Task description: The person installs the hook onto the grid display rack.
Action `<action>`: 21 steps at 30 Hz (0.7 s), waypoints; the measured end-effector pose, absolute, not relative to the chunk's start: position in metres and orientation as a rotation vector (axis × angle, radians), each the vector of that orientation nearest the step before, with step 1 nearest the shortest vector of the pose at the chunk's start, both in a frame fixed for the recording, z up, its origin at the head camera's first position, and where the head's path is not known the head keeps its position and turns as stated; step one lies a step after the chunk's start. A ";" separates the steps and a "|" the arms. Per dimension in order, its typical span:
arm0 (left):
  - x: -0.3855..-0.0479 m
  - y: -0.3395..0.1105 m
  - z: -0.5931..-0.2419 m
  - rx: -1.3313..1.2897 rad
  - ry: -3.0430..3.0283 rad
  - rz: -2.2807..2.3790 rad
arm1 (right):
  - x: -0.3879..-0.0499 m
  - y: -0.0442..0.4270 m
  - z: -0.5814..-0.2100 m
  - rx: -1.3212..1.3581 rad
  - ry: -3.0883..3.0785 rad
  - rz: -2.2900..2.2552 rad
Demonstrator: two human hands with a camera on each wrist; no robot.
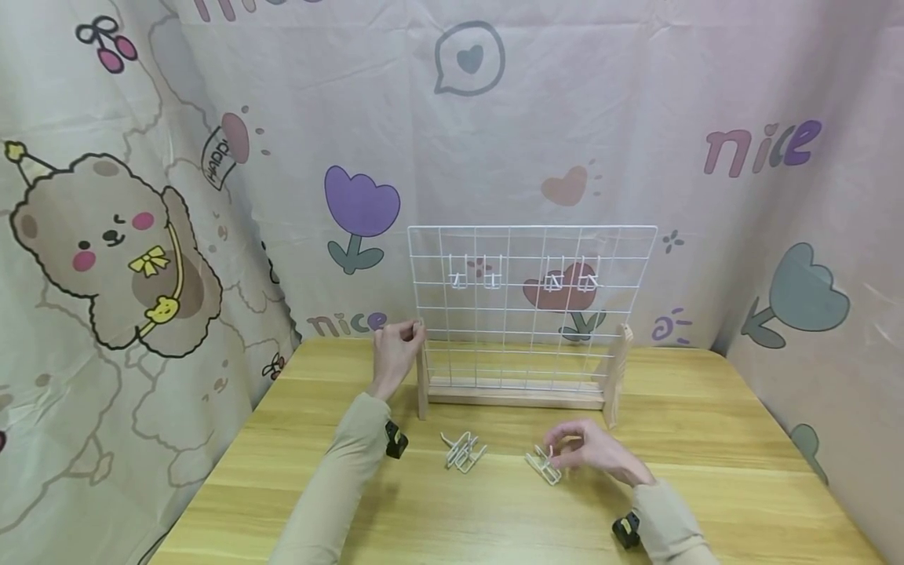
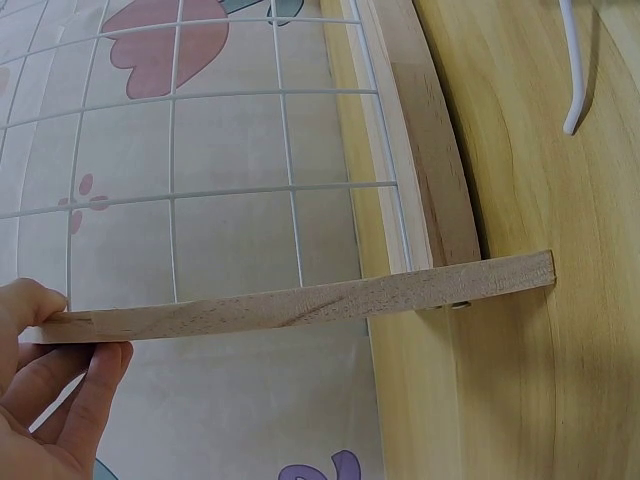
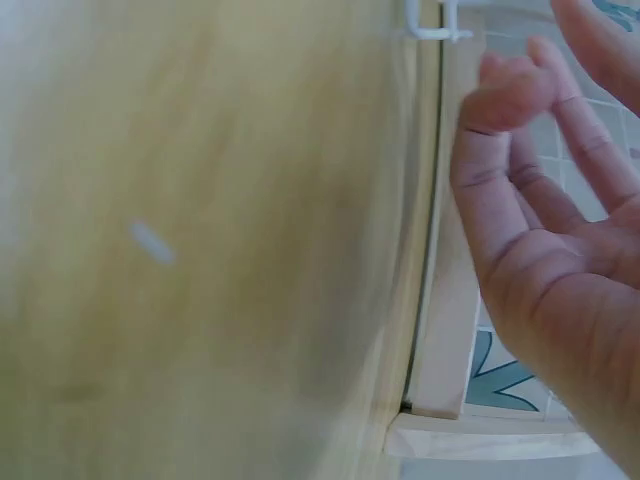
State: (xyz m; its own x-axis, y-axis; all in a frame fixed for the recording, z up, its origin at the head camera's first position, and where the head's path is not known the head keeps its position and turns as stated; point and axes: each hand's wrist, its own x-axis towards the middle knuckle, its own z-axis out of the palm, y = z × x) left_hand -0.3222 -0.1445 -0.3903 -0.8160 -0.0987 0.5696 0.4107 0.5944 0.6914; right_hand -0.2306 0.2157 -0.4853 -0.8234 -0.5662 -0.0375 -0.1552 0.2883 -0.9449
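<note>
Pinching the top of the left wooden upright (image 1: 422, 384) with the left hand (image 1: 397, 357), thumb laid to one face and bent fingers to the opposite one per the left wrist view. Reaching low over the table (image 1: 282, 486) with the right hand (image 1: 589, 449), fingers bent, right at a loose white hook piece (image 1: 542, 466). Overlapping with that piece at the fingertips in the head view. Cannot tell pinch from mere nearness: right wrist view blurred and partial, perhaps hiding the contact.

Noted in front of the stand, left of the hook piece and well apart from it: tangled cluster of white hooks (image 1: 462, 453), flat on the table. Noted between left upright and right wooden upright (image 1: 616, 380): white wire grid (image 1: 504, 309), standing above a wooden base bar (image 1: 515, 399). Counted on the grid, in one row across its upper part: four mounted hooks (image 1: 492, 281), two toward the left, two toward the right. Recorded at the cuffs: black wrist camera (image 1: 396, 439) on the left, matching black unit (image 1: 625, 530) on the right. Noted behind the table: printed curtain (image 1: 452, 141).
</note>
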 end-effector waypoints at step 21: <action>-0.322 -0.145 -0.391 -0.252 -2.250 -1.173 | -0.239 0.213 -0.494 -0.581 2.180 -1.476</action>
